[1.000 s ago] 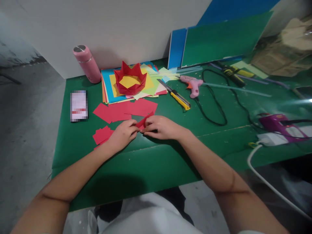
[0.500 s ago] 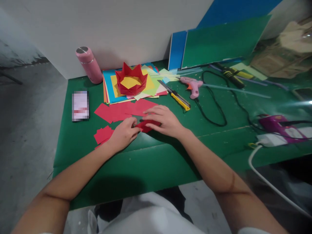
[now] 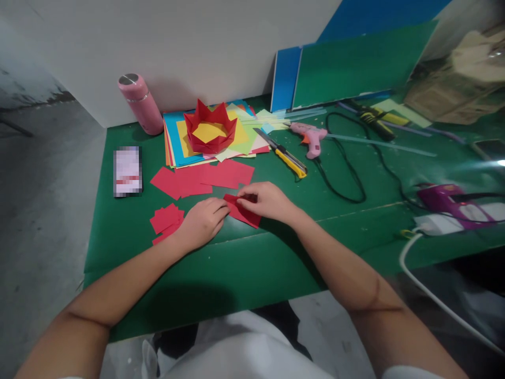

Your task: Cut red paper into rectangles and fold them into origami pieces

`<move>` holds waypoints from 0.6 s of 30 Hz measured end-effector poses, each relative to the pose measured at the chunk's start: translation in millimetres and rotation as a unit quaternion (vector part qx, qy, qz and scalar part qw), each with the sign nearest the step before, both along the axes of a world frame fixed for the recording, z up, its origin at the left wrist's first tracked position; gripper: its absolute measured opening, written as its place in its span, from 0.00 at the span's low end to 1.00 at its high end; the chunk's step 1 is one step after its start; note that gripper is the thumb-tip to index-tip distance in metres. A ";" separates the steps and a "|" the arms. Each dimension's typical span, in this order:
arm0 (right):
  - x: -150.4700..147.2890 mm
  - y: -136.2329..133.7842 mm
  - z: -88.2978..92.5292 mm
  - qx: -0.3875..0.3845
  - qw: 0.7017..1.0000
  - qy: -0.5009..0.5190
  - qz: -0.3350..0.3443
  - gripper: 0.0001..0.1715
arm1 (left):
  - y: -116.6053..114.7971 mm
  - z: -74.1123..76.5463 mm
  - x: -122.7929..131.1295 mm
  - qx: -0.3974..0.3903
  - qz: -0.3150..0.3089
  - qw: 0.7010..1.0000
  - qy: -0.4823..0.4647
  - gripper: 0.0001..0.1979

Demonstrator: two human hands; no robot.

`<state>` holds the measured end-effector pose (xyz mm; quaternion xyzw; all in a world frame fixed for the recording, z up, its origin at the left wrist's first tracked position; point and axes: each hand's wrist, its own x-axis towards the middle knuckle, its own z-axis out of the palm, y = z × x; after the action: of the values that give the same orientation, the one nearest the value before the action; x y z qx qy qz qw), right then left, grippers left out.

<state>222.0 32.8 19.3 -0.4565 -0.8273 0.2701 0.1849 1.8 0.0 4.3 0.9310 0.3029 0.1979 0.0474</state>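
Observation:
A folded piece of red paper [image 3: 248,215] lies at a slant on the green table between my two hands. My right hand [image 3: 268,201] has thumb and index finger pinched on its upper edge. At the paper's left end, my left hand [image 3: 203,218] keeps its fingers close together, their tips on the corner; the thumb is largely hidden. Flat red paper pieces [image 3: 193,179] overlap just beyond my hands. A smaller pile of red paper squares [image 3: 165,218] sits left of my left hand. Farther back, a pointed red paper ring [image 3: 211,142] stands on coloured sheets.
Behind are coloured paper sheets [image 3: 173,145] and a pink bottle [image 3: 141,104]; a blurred-out phone-sized item [image 3: 127,171] lies left. Toward the right are a yellow utility knife [image 3: 290,162], a pink glue gun [image 3: 311,138] with black cord, and a purple-and-white power strip [image 3: 453,210].
The red paper has been turned and lowered flatter, showing more of its face. My right hand went from spread fingers over it to a pinch; my left fingers have straightened somewhat.

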 end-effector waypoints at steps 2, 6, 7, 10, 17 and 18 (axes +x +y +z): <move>0.4 0.0 2.3 -0.015 1.000 -0.003 -0.001 0.10 | 0.8 -0.6 -1.1 -0.014 -0.002 1.000 0.001 0.12; -1.2 1.1 -2.8 0.010 1.000 -0.012 -0.022 0.13 | 3.4 -1.6 -3.0 -0.027 -0.009 0.999 -0.015 0.12; -2.1 1.3 -5.5 0.025 0.999 -0.011 -0.020 0.14 | 4.3 -1.9 -3.4 -0.028 -0.014 0.999 -0.018 0.11; -5.6 1.4 -13.6 0.076 0.997 0.012 0.011 0.15 | 8.1 -1.9 -4.8 -0.033 -0.033 0.999 -0.022 0.12; -10.4 3.5 -24.0 0.125 0.987 0.091 0.044 0.11 | 13.7 1.7 -9.1 -0.038 -0.053 0.997 -0.038 0.13; -10.0 4.1 -24.8 0.130 0.986 0.090 0.047 0.10 | 13.5 2.2 -9.4 -0.037 -0.049 0.997 -0.041 0.12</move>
<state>212.0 36.9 -5.4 -0.3628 -0.8561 0.2084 0.3033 -7.6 13.5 6.4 0.9337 0.2616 0.2216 0.1035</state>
